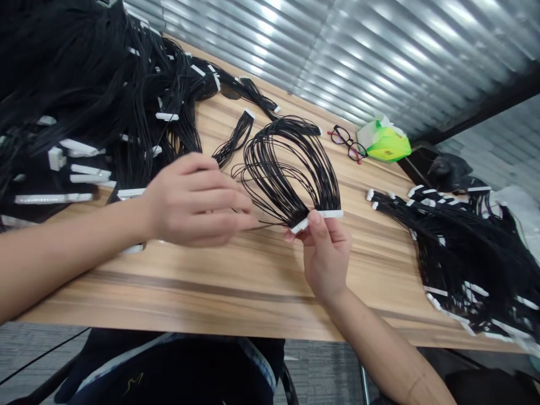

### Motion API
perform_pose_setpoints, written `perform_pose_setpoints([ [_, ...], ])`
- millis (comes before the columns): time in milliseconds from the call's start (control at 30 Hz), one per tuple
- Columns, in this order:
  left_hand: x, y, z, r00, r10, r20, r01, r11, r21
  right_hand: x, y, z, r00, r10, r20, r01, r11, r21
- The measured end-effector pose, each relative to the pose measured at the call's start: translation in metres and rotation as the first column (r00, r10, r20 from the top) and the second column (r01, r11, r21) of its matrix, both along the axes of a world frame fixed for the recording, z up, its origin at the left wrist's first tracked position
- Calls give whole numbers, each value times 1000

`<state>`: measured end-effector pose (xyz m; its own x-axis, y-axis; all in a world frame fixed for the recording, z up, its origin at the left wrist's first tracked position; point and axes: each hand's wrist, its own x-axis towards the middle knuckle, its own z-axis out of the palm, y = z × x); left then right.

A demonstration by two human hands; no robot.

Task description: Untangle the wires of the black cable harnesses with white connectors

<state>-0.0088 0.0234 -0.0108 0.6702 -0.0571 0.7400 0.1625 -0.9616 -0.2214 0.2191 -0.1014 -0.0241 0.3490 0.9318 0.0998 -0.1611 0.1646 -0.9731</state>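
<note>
My right hand point(325, 253) pinches the two white connectors point(318, 218) of a black wire harness point(291, 169), whose wires loop up and away over the wooden table point(236, 281). My left hand point(196, 199) hovers just left of that loop, fingers held together and stretched toward the wires near the connectors. Whether those fingertips grip a wire is not visible.
A big heap of black harnesses with white connectors point(84, 112) covers the table's far left. A second heap point(468, 253) lies at the right. Glasses point(348, 143) and a green tissue pack point(383, 143) sit at the far edge, by a corrugated metal wall.
</note>
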Motion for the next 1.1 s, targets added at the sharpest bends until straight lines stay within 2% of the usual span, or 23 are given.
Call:
perform_pose_setpoints([
  [167, -4, -14, 6, 995, -23, -101, 9, 991, -136, -8, -1, -3, 998, 54, -25, -54, 998, -9],
  [267, 0, -15, 10, 988, 149, -37, -153, 979, -132, -11, -2, -3, 997, 63, -34, -64, 997, -35],
  [333, 4, -16, 13, 976, 218, 15, -215, 969, -118, -11, -2, -2, 998, 54, -19, -55, 996, -73],
  [467, 7, -21, 12, 993, 118, -22, -119, 991, -68, -11, -1, -1, 999, 49, 23, -46, 990, -133],
  [533, 5, -22, 7, 992, 113, -63, -117, 991, -63, -12, 0, -1, 998, 54, 20, -50, 988, -149],
  [633, 2, -24, -5, 985, 142, -103, -158, 972, -175, -14, 0, 0, 997, 82, 1, -81, 984, -158],
  [733, 4, -25, -11, 980, 120, -159, -160, 950, -268, -14, 1, 1, 994, 108, -8, -108, 979, -172],
  [833, 9, -27, -7, 990, 91, -110, -116, 964, -241, -14, 2, 1, 992, 123, 20, -117, 975, -191],
  [967, 17, -25, 5, 990, 103, -95, -105, 994, -20, -14, 2, 1, 991, 128, 48, -116, 973, -201],
  [1000, 18, -24, 8, 986, 105, -127, -106, 994, -7, -14, 2, 1, 991, 124, 50, -111, 973, -204],
  [1100, 18, -19, 12, 970, 66, -234, -90, 992, -91, -14, 2, 1, 992, 118, 47, -106, 972, -211],
])
